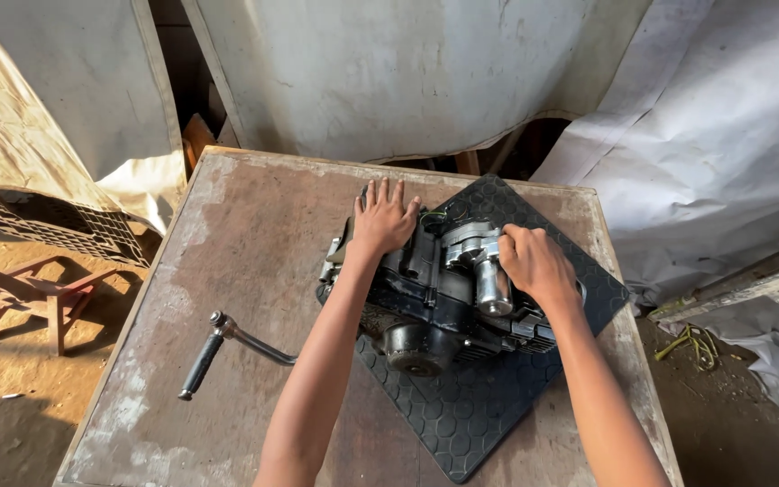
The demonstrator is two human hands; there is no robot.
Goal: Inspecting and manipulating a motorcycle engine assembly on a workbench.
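Head view, the only one supplied: a small dark engine block (435, 298) sits on a black rubber mat (489, 406) laid cornerwise on a worn counter (254, 234). The engine lies just right of the counter's centre, with a long kick lever (227, 347) projecting from it toward 8 o'clock, out over bare counter.

The left hand (382, 219) lies flat on the engine's far-left top, at about 11 o'clock of the block, its fingers (388, 194) spread and open, pressing rather than gripping. The right hand (536, 263) is at the block's 2 o'clock, fingers curled closed about the housing beside a bright metal cylinder (492, 287); exactly what they clasp is hidden under the palm.

Risks, as judged from this position:
- The left hand only bears down. If the right hand pulls or twists hard, the block could turn on the mat, since nothing clamps it.
- The kick lever would then sweep across the counter toward the person's left forearm.
- The mat's corner at 6 o'clock lies close to the counter's near edge; a sliding mat could carry the engine toward it.
- Curled fingers beside the cylinder and the finned edges could be pinched or scraped if the grip slips.

Pale sheeting (389, 72) hangs beyond the counter at 12 o'clock.
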